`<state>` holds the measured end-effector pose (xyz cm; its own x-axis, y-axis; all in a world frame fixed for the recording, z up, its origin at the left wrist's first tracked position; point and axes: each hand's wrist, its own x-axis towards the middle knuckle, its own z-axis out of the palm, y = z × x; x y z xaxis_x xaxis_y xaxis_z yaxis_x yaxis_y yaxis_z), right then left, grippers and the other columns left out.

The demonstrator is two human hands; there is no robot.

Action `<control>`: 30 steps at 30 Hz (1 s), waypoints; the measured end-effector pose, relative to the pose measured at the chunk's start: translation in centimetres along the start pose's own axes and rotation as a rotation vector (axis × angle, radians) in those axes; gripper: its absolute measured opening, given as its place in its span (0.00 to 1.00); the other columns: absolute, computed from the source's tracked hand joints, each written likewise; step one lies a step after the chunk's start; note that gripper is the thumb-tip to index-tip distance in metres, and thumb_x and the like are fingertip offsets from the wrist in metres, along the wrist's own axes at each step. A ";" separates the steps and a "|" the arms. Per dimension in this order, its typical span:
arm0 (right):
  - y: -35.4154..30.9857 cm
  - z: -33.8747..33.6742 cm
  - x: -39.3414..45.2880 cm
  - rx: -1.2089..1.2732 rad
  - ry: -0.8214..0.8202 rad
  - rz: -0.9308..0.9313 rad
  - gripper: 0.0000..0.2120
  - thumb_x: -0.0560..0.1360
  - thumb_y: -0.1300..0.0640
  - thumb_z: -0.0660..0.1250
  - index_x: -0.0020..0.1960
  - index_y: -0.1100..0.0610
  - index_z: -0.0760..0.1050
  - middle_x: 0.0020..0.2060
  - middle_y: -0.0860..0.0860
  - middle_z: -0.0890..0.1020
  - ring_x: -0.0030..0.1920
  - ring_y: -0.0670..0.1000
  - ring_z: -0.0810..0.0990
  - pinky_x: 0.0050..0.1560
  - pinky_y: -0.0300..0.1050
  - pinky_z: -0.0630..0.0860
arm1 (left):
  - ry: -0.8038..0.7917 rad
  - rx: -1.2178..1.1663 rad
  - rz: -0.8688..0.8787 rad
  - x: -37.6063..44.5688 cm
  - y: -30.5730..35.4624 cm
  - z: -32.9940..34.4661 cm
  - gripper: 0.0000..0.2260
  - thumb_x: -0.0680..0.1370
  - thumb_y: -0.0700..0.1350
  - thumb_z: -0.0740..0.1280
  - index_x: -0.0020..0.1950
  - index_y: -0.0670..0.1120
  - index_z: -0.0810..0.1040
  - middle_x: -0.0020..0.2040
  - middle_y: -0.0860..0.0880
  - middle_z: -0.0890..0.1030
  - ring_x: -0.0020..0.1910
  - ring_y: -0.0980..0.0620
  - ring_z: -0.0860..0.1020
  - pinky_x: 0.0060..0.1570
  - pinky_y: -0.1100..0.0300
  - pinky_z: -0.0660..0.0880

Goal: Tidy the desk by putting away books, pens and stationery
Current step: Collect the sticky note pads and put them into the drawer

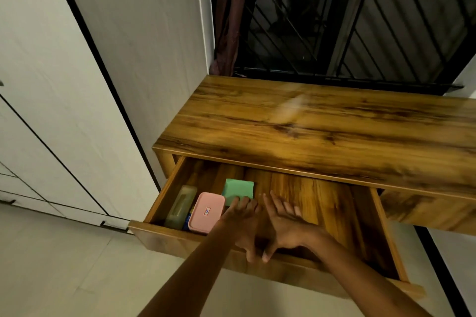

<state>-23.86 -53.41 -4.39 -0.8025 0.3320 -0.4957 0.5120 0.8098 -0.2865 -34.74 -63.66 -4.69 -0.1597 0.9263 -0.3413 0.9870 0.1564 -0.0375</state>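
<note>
The open wooden drawer [334,203] below the wooden desk [322,121] top holds 3 visible stationery items, all at its left end. The flat green rectangular pad [238,188] lies furthest from the drawer front. The pink rounded-corner plastic box [206,212] sits to its near left, and the translucent olive plastic case [180,207] lies along the left drawer wall.

Handling, as a judgement: the pad looks light and thin; take it by its near edge or opposite sides. Both plastic cases look rigid, smooth and slippery; grip across the short sides.

Left hand [240,224]: fingers [242,203] extended and loosely spread, tips touching the near edge of the green pad; nothing grasped. Right hand [286,229]: fingers straight, released, over the bare drawer floor, holding nothing.
</note>
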 end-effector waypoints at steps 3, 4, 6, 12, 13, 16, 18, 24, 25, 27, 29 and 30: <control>-0.5 0.0 0.0 -0.004 0.125 0.019 0.63 0.65 0.45 0.75 0.74 0.55 0.27 0.70 0.54 0.24 0.72 0.57 0.25 0.73 0.58 0.31 | 0.061 0.003 -0.065 0.9 -0.2 0.2 0.49 0.66 0.61 0.73 0.76 0.43 0.50 0.76 0.40 0.53 0.75 0.37 0.51 0.74 0.43 0.47; -0.5 0.3 0.1 -0.037 0.190 0.022 0.60 0.67 0.46 0.73 0.74 0.56 0.27 0.68 0.54 0.23 0.72 0.58 0.25 0.73 0.59 0.31 | 0.076 0.017 -0.087 1.1 0.0 0.1 0.50 0.68 0.61 0.72 0.77 0.43 0.47 0.77 0.39 0.49 0.76 0.36 0.47 0.74 0.42 0.44; -0.5 0.6 0.3 -0.121 0.320 0.043 0.55 0.71 0.48 0.70 0.74 0.57 0.27 0.66 0.55 0.23 0.72 0.61 0.27 0.73 0.62 0.33 | 0.123 0.044 -0.136 1.7 0.2 0.4 0.49 0.71 0.63 0.68 0.77 0.42 0.42 0.77 0.37 0.42 0.76 0.35 0.43 0.73 0.42 0.41; 1.4 -0.9 2.3 -0.195 0.434 0.208 0.66 0.62 0.36 0.74 0.72 0.59 0.26 0.71 0.61 0.27 0.72 0.65 0.28 0.70 0.67 0.33 | 0.275 0.054 -0.249 4.6 -0.1 -0.4 0.47 0.75 0.64 0.61 0.76 0.40 0.37 0.73 0.33 0.35 0.74 0.32 0.40 0.69 0.43 0.34; 1.7 -1.3 2.8 -0.201 0.430 0.220 0.66 0.62 0.36 0.74 0.73 0.59 0.28 0.72 0.62 0.28 0.72 0.65 0.28 0.70 0.68 0.33 | 0.283 0.063 -0.253 5.2 -0.3 -0.6 0.45 0.76 0.63 0.60 0.76 0.40 0.37 0.73 0.32 0.35 0.74 0.32 0.39 0.69 0.44 0.34; 2.5 -2.5 4.2 -0.206 0.424 0.244 0.66 0.61 0.35 0.74 0.75 0.60 0.31 0.73 0.63 0.31 0.72 0.66 0.30 0.70 0.69 0.34 | 0.270 0.083 -0.276 7.0 -0.7 -1.3 0.47 0.74 0.66 0.60 0.76 0.39 0.36 0.74 0.30 0.38 0.74 0.32 0.39 0.71 0.43 0.36; 3.0 -3.2 5.0 -0.213 0.418 0.243 0.65 0.61 0.35 0.74 0.75 0.61 0.32 0.74 0.63 0.32 0.73 0.66 0.31 0.70 0.69 0.35 | 0.233 0.109 -0.280 8.2 -1.0 -1.5 0.52 0.71 0.68 0.62 0.76 0.38 0.36 0.73 0.28 0.38 0.74 0.30 0.39 0.72 0.41 0.37; 5.2 -4.5 7.5 -0.224 0.363 0.215 0.60 0.66 0.35 0.70 0.75 0.64 0.35 0.75 0.63 0.37 0.75 0.64 0.35 0.73 0.67 0.39 | 0.220 0.101 -0.287 11.6 -2.0 -2.1 0.42 0.78 0.60 0.58 0.76 0.37 0.36 0.73 0.26 0.42 0.74 0.29 0.42 0.74 0.40 0.42; 5.6 -4.4 7.8 -0.276 0.376 0.200 0.58 0.67 0.36 0.69 0.75 0.64 0.36 0.75 0.64 0.39 0.75 0.65 0.37 0.73 0.67 0.42 | 0.211 0.093 -0.285 12.1 -2.1 -2.1 0.38 0.80 0.56 0.56 0.76 0.39 0.37 0.73 0.26 0.43 0.74 0.29 0.43 0.74 0.40 0.43; 6.0 -4.3 8.3 -0.358 0.418 0.177 0.54 0.70 0.38 0.67 0.76 0.65 0.38 0.76 0.65 0.43 0.76 0.66 0.40 0.74 0.66 0.45 | 0.189 0.112 -0.280 12.9 -2.3 -2.4 0.32 0.82 0.53 0.53 0.77 0.40 0.40 0.73 0.26 0.46 0.74 0.28 0.46 0.74 0.39 0.46; 6.2 -4.3 8.7 -0.413 0.439 0.175 0.50 0.72 0.39 0.66 0.76 0.65 0.40 0.75 0.66 0.45 0.76 0.66 0.43 0.74 0.66 0.46 | 0.167 0.156 -0.266 13.5 -2.4 -3.1 0.32 0.82 0.53 0.55 0.77 0.40 0.43 0.73 0.25 0.50 0.72 0.26 0.51 0.73 0.38 0.51; 6.3 -4.3 8.9 -0.434 0.443 0.177 0.49 0.72 0.40 0.65 0.76 0.65 0.41 0.75 0.66 0.46 0.76 0.66 0.44 0.74 0.66 0.46 | 0.158 0.168 -0.255 13.7 -2.5 -3.5 0.32 0.81 0.53 0.56 0.77 0.40 0.44 0.73 0.25 0.51 0.72 0.26 0.53 0.72 0.38 0.53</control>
<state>-29.06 -43.31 -7.10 -0.8152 0.5718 -0.0926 0.5524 0.8155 0.1727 -39.49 -50.13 -5.96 -0.3896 0.9083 -0.1521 0.9021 0.3431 -0.2618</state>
